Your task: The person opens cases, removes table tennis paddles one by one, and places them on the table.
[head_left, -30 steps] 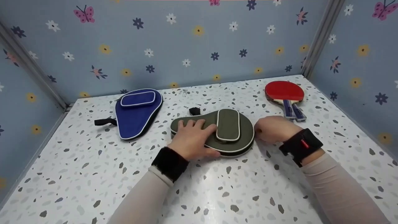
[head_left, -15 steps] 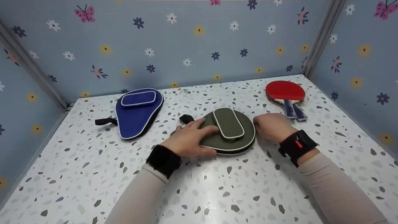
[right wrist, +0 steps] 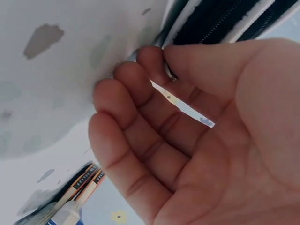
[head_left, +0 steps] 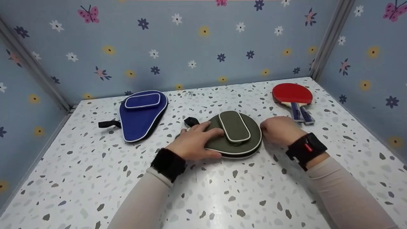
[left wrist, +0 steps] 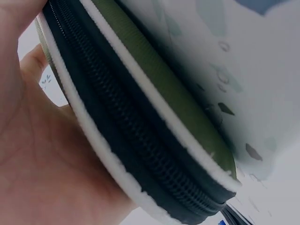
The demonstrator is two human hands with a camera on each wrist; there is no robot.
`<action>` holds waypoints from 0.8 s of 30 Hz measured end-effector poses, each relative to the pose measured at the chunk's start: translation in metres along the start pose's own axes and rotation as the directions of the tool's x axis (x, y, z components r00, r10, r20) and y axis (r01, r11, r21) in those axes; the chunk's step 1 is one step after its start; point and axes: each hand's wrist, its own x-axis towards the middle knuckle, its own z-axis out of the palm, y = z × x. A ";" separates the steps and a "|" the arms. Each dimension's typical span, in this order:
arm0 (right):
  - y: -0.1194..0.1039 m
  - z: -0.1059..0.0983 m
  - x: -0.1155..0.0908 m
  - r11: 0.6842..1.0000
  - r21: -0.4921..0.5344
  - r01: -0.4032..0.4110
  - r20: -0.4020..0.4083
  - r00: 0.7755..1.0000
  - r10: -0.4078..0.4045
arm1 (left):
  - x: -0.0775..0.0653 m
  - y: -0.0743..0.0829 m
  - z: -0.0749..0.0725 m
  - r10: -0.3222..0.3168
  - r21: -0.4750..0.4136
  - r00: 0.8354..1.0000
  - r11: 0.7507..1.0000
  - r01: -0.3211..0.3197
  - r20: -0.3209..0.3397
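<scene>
Head view: left grip (head_left: 195, 143) lies spread on the olive racket case (head_left: 234, 135); right grip (head_left: 279, 129), at three o'clock, pinches its zipper pull (right wrist: 171, 75). Weak left-hand pressure could let the case skid.

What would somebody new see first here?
Probably the red bat, because it is so bright at the back right of the speckled table. Next might be the blue case at the back left. In the middle, the left hand holds the green case, and the right hand pinches what looks like a zip pull at its round end.
</scene>
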 end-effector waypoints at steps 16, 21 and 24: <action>-0.003 -0.013 -0.008 0.997 0.012 0.078 0.148 0.986 -0.079 | 0.000 0.001 0.001 0.017 0.020 1.000 1.000 -0.016 -0.007; -0.004 -0.018 -0.010 0.994 0.042 0.101 0.210 0.972 -0.107 | -0.001 0.002 0.000 0.017 0.015 1.000 1.000 -0.017 -0.003; -0.005 -0.020 -0.010 0.992 0.059 0.112 0.231 0.965 -0.123 | 0.000 0.003 0.000 0.009 0.029 1.000 1.000 -0.009 -0.004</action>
